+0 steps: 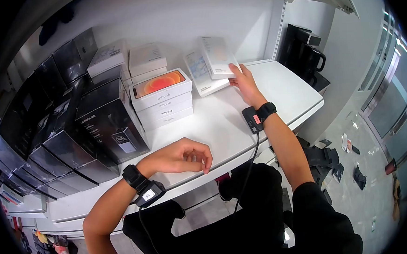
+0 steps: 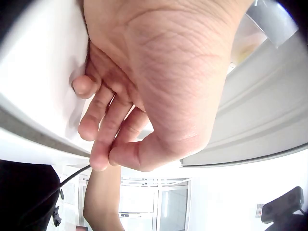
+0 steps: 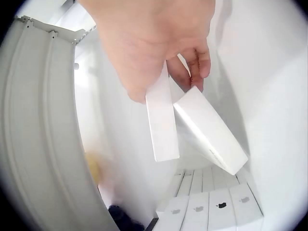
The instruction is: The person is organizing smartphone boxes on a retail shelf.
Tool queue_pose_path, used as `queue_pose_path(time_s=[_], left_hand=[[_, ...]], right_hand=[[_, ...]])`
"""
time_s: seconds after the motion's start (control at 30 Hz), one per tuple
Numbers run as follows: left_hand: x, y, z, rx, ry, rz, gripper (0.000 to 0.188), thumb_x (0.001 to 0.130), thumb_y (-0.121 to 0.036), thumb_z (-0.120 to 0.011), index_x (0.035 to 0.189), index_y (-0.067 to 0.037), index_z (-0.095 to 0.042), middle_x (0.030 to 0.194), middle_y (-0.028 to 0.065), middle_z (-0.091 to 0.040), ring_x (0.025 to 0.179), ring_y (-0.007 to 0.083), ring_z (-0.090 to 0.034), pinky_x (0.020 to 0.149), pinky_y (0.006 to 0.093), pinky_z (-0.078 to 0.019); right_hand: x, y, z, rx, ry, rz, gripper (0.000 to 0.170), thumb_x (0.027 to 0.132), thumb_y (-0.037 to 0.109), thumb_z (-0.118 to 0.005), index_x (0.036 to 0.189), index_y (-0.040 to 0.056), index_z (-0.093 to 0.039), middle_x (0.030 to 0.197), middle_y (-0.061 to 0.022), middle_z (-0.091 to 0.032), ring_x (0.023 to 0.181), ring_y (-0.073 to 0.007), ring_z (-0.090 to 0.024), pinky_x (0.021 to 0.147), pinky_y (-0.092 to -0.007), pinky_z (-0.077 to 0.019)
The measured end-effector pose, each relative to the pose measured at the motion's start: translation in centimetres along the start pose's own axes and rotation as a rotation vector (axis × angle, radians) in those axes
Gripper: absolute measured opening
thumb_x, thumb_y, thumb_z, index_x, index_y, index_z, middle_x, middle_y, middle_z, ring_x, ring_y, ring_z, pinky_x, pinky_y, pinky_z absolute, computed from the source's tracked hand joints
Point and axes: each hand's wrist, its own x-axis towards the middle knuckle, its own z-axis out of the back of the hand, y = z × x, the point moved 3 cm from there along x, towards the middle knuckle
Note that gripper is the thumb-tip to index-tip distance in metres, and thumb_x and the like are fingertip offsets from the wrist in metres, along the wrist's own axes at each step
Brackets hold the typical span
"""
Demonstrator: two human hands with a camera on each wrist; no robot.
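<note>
My right hand (image 1: 247,84) holds a flat white box (image 1: 219,56) by its near right corner, thumb on its top. Another white box (image 1: 201,73) lies partly under it, touching the fingers. In the right wrist view the two boxes (image 3: 162,120) (image 3: 211,132) splay apart below the hand (image 3: 154,43). My left hand (image 1: 182,157) rests at the shelf's front edge with loosely curled fingers and nothing in them; the left wrist view shows the same hand (image 2: 159,86).
A stack of iPhone boxes (image 1: 164,101) stands left of the held box, with more white boxes (image 1: 147,58) behind. Black boxes (image 1: 112,123) fill the shelf's left part. A black coffee machine (image 1: 301,51) stands at the right, beyond the white shelf (image 1: 285,84).
</note>
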Motion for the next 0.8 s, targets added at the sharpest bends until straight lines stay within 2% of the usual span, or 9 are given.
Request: queue_pose_path(time_s=[0.07,0.17,0.27,0.37,0.57,0.67,0.8], left_hand=[[0.0,0.1,0.0,0.001,0.001,-0.009,0.008,0.091,-0.011,-0.063,0.093,-0.008,-0.069,0.085,-0.0042,-0.071,0.073,0.0022,-0.06,0.058,0.0205,-0.0385],[0.0,0.0,0.0,0.006,-0.003,-0.007,0.009,0.09,-0.01,-0.062,0.094,-0.008,-0.069,0.085,-0.0042,-0.071,0.074,0.0018,-0.06,0.058,0.0203,-0.038],[0.0,0.2,0.0,-0.011,-0.002,-0.014,0.009,0.09,-0.01,-0.061,0.094,-0.008,-0.069,0.085,-0.0045,-0.071,0.074,0.0014,-0.06,0.059,0.02,-0.0377],[0.0,0.1,0.0,-0.014,-0.001,-0.005,0.011,0.089,-0.009,-0.06,0.094,-0.008,-0.069,0.086,-0.0047,-0.071,0.074,0.0012,-0.06,0.059,0.02,-0.0376],[0.0,0.1,0.0,-0.008,0.003,-0.001,0.011,0.09,-0.009,-0.059,0.095,-0.008,-0.069,0.086,-0.0048,-0.071,0.074,0.0011,-0.06,0.06,0.02,-0.0378],[0.0,0.3,0.0,-0.019,0.003,0.002,0.011,0.088,-0.012,-0.06,0.094,-0.009,-0.068,0.087,-0.0057,-0.07,0.075,0.0005,-0.059,0.056,0.0199,-0.0359],[-0.1,0.0,0.1,-0.01,0.007,-0.002,0.011,0.091,-0.011,-0.06,0.096,-0.008,-0.069,0.087,-0.0048,-0.071,0.074,0.0014,-0.06,0.06,0.0202,-0.0383]], right_hand=[[0.0,0.1,0.0,0.036,-0.017,0.02,0.063,0.097,0.042,-0.064,0.134,-0.0067,-0.049,0.106,-0.0114,-0.067,0.087,-0.0147,-0.064,0.08,-0.0283,-0.0511],[0.0,0.3,0.2,0.05,0.019,0.053,0.068,0.097,0.042,-0.065,0.138,-0.0082,-0.044,0.114,-0.0152,-0.065,0.097,-0.0181,-0.065,0.085,-0.0306,-0.0519],[0.6,-0.3,0.3,0.207,-0.075,0.041,0.072,0.098,0.041,-0.064,0.142,-0.0095,-0.038,0.124,-0.0188,-0.061,0.109,-0.0226,-0.063,0.094,-0.0341,-0.0503],[0.7,0.3,0.5,0.321,0.02,0.108,0.071,0.1,0.04,-0.062,0.143,-0.0098,-0.034,0.131,-0.0199,-0.057,0.119,-0.0248,-0.058,0.103,-0.0373,-0.0459],[0.5,0.9,0.1,0.366,0.055,0.171,0.058,0.103,0.035,-0.058,0.141,-0.0053,-0.04,0.131,-0.0154,-0.058,0.121,-0.0227,-0.056,0.106,-0.04,-0.0417],[0.2,1.3,-0.1,0.355,0.076,0.186,0.053,0.104,0.034,-0.057,0.14,-0.0022,-0.043,0.13,-0.0126,-0.058,0.121,-0.0207,-0.055,0.106,-0.0394,-0.0414],[-0.1,1.6,-0.4,0.395,0.105,0.208,0.05,0.105,0.032,-0.055,0.14,-0.0006,-0.043,0.13,-0.0115,-0.058,0.122,-0.0195,-0.054,0.106,-0.0386,-0.0405]])
